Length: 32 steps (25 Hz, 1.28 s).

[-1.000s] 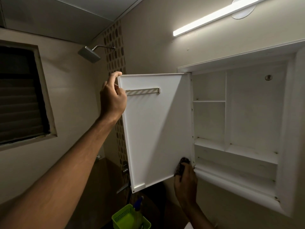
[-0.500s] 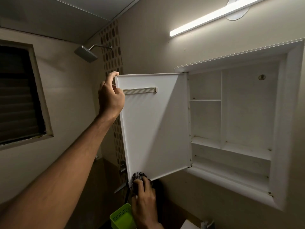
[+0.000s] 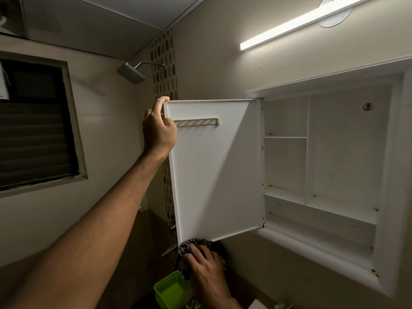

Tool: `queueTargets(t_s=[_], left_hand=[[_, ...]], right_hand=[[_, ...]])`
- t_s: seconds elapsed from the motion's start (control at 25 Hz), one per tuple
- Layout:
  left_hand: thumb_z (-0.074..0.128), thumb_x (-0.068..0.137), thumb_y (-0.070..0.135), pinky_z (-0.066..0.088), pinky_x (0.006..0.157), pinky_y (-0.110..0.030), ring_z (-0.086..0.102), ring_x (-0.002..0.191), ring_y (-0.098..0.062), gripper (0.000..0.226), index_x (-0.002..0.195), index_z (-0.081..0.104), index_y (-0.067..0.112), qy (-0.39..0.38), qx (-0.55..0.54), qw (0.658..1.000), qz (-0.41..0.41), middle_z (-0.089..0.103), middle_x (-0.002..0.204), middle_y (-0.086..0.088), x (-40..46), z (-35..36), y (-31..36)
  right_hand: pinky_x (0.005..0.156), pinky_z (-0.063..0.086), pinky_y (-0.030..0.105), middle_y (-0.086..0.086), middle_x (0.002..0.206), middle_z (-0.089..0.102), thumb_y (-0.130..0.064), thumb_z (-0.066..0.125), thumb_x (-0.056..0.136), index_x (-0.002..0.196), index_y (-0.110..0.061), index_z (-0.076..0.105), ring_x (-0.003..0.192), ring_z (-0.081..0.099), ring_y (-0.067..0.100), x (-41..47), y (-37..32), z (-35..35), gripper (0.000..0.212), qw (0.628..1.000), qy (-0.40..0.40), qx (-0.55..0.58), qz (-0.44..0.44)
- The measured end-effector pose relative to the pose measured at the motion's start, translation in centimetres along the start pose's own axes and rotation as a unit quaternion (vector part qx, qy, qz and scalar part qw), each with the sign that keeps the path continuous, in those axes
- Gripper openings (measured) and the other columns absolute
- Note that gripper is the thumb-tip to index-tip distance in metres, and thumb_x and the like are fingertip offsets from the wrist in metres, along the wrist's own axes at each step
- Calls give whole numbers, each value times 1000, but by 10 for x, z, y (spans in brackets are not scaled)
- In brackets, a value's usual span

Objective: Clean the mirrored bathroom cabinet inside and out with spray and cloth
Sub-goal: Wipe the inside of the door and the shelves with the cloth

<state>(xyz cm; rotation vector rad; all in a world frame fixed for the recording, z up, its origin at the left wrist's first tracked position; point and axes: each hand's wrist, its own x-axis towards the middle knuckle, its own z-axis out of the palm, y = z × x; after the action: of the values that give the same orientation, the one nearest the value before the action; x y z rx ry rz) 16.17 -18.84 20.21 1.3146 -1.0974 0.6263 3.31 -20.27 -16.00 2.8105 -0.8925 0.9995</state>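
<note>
Door held open at top corner, cloth at bottom outer corner; wipe axis runs along the door's lower edge.

The left hand [image 3: 158, 128] pinches the top free corner of the cabinet door [image 3: 214, 170], fingers curled over the edge, just beside the small rail [image 3: 196, 122]. The right hand [image 3: 206, 267] presses a bunched dark cloth [image 3: 194, 243] against the door's bottom edge at the outer corner, fingers wrapped round it. Door's long axis is vertical and hinged at right, next to the open cabinet [image 3: 323, 166]. The right hand is nearer the lower edge; the next stroke probably runs right toward the hinge. The green basket [image 3: 171, 288] sits below.
</note>
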Motion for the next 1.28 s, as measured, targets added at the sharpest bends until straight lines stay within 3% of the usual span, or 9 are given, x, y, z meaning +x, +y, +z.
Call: queueTargets(t_s=[0.12, 0.2, 0.28, 0.36, 0.44, 0.52, 0.8, 1.0, 1.28], left_hand=[[42, 88, -1, 36, 75, -11, 60, 93, -24, 58, 138, 58, 24, 6, 2, 1000, -10, 66, 111, -12, -1, -1, 6], [42, 87, 0, 36, 76, -11, 60, 95, -25, 58, 138, 59, 23, 9, 3, 1000, -5, 66, 112, -12, -5, -3, 10], [43, 87, 1, 38, 80, -16, 59, 94, -24, 59, 140, 58, 23, 10, 10, 1000, 5, 66, 112, -11, -11, -6, 13], [43, 89, 3, 39, 83, -16, 58, 93, -20, 61, 144, 55, 24, 1, 12, 1000, 3, 65, 116, -11, -13, -8, 14], [44, 90, 3, 42, 87, -20, 59, 98, -22, 64, 149, 50, 25, -4, 22, 1000, -1, 64, 121, -11, -17, -11, 13], [47, 90, 3, 46, 93, -27, 60, 102, -27, 66, 152, 47, 25, -5, 22, 1000, -12, 63, 120, -14, -22, -12, 15], [52, 84, 5, 44, 102, -43, 54, 116, -38, 62, 144, 55, 15, 35, 101, 993, 59, 55, 129, -17, -20, -1, 29], [51, 81, 15, 35, 114, -51, 48, 131, -35, 53, 132, 65, 13, 1, 191, 953, 235, 57, 136, -16, -9, 36, 55], [48, 81, 21, 38, 106, -41, 52, 115, -34, 38, 115, 61, 10, -130, 208, 919, 309, 60, 120, -13, 20, 99, 84]], right_hand=[[81, 54, 16, -28, 126, 66, -56, 80, 71, 106, -48, 71, 108, 67, -1, -19, -2, 15, 37, 999, -32, 24, -27], [75, 52, 8, -35, 115, 68, -60, 83, 70, 99, -53, 74, 96, 68, -9, -37, -4, 23, 31, 987, -25, 159, 31], [80, 53, 13, -22, 116, 73, -45, 84, 80, 101, -42, 79, 98, 71, 1, -59, -2, 28, 22, 959, -40, 279, 44], [102, 49, 27, 0, 129, 68, -20, 64, 98, 117, -25, 74, 120, 63, 18, -68, 6, 32, 23, 979, -30, 202, 4], [107, 44, 27, -3, 126, 65, -12, 55, 95, 121, -24, 70, 122, 59, 15, -58, 10, 25, 32, 976, -56, 208, 37], [102, 47, 19, -18, 122, 68, -8, 60, 81, 113, -35, 73, 118, 61, 0, -54, 15, -2, 44, 947, 26, 305, 93], [72, 52, 21, -8, 97, 77, 2, 59, 84, 109, -30, 75, 84, 71, 5, 0, 46, -96, 43, 872, 183, 431, 144], [82, 57, 23, -9, 104, 76, 13, 62, 83, 110, -26, 73, 97, 72, 9, 56, 76, -185, 49, 860, 328, 371, 123], [94, 52, 18, -2, 122, 68, 2, 65, 87, 132, -17, 60, 109, 65, 9, 132, 114, -287, 49, 861, 491, 101, 85]])
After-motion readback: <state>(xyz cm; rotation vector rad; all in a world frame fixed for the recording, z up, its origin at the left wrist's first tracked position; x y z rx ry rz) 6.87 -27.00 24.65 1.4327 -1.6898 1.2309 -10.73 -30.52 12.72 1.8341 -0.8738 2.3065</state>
